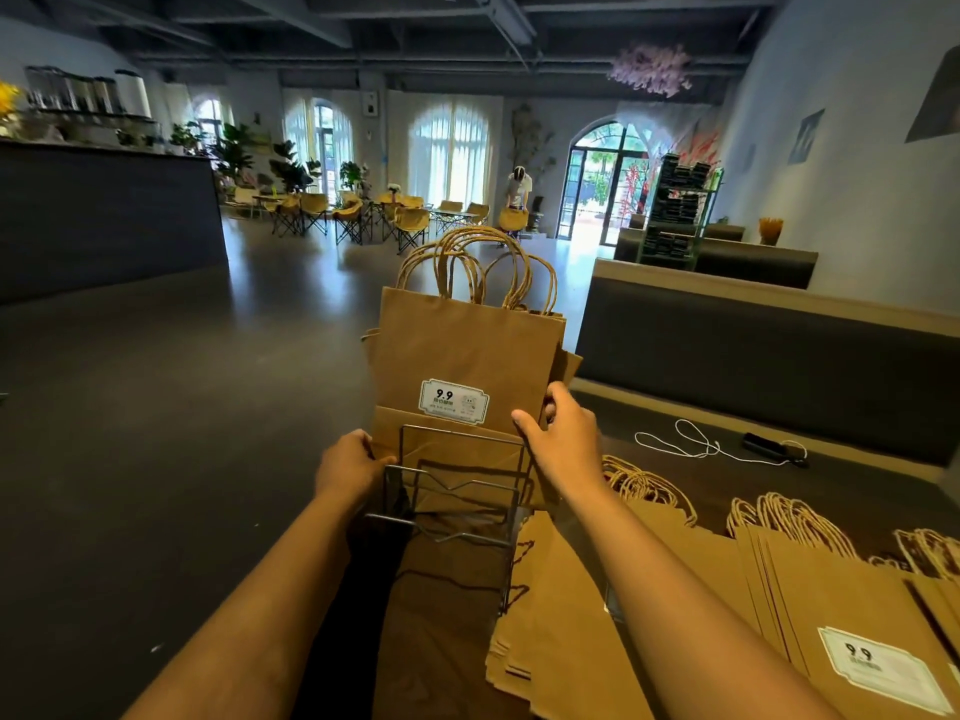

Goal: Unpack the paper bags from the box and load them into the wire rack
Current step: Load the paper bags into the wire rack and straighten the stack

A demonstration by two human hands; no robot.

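Forearms enter from the lower edge and converge on the wire rack [457, 491], which stands at the near left end of the desk [857, 480].

Hand state:
- Left hand [345, 467]: at the left edge of the upright bundle of paper bags [467, 356], low down beside the rack's rear frame. Its fingers reach to the bundle's edge; whether they close on it cannot be told.
- Right hand [563, 431]: clamped on the right edge of the same bundle, thumb on the front face, fingers wrapped behind.

Location of the work item: the bundle stands upright with its twisted handles [475, 267] pointing up and a white label [453, 401] facing the camera. Its lower edge sits behind the rear wire frame, apparently in the rear slot. Whether it is fully seated cannot be determined.

Progress assessment:
1. Done: one bundle is at or in the rear slot.
2. Open: the front slots of the rack appear to hold no bags.
3. Remaining stock: flat stacks of bags [779, 605] lie on the desk to the right of the rack, one showing a label [883, 667].
4. The box is not in view; its contents cannot be assessed.

Judgement: loading is at an early to middle stage, with most stock still outside the rack.

Other items: a white cord [696, 444] lies further back on the desk.
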